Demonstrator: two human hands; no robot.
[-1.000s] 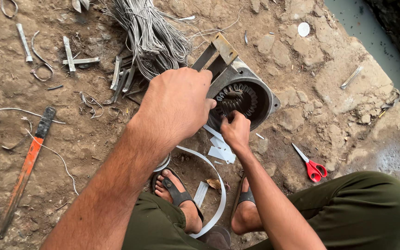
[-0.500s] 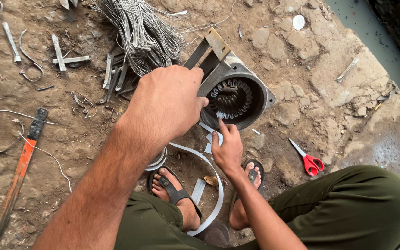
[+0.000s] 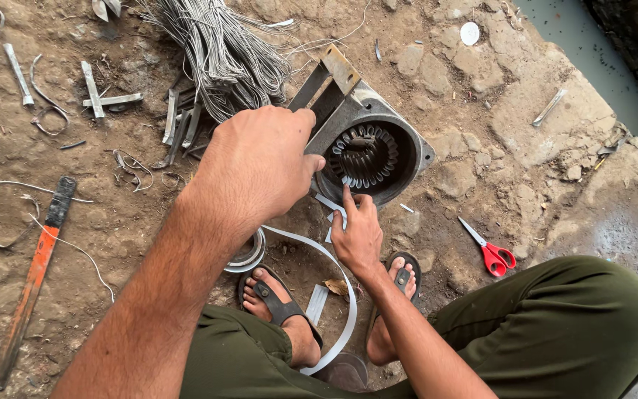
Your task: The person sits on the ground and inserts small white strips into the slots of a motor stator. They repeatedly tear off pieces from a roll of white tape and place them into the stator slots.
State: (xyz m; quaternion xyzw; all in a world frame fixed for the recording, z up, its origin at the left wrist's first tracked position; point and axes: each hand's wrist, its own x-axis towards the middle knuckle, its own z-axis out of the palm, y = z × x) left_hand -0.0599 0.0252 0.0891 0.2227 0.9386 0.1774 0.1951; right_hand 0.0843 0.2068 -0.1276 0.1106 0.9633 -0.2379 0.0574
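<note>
We see the rough dirt and stone ground (image 3: 481, 96) filling the whole view, with our olive trouser legs (image 3: 555, 325) and sandalled feet (image 3: 282, 303) at the bottom. Next in size is the grey metal motor housing (image 3: 407, 137), lying on the ground just above our feet with its round opening facing up and the dark slotted stator core (image 3: 367, 157) showing inside. Behind it, at the top, lies a big bundle of grey wire (image 3: 223, 52), touching or nearly touching the housing's bracket. Our left hand (image 3: 256, 166) covers the left edge of the housing; its fingers are curled together, thumb and fingertips reaching the rim, but we cannot tell whether they grip anything. Our right hand (image 3: 358, 235) rests at the lower rim of the housing, fingers mostly together and the forefinger stretched up to the opening, pressing on a strip of pale insulation paper (image 3: 331, 205) there. A long band of the same pale strip (image 3: 334, 273) curves from a roll (image 3: 247, 253) by the left foot down between the feet. To the left lies an orange-handled tool (image 3: 35, 277), well apart from the hands. Red-handled scissors (image 3: 490, 251) lie to the right of the right foot. Short metal pieces (image 3: 105, 96) are scattered at upper left.
</note>
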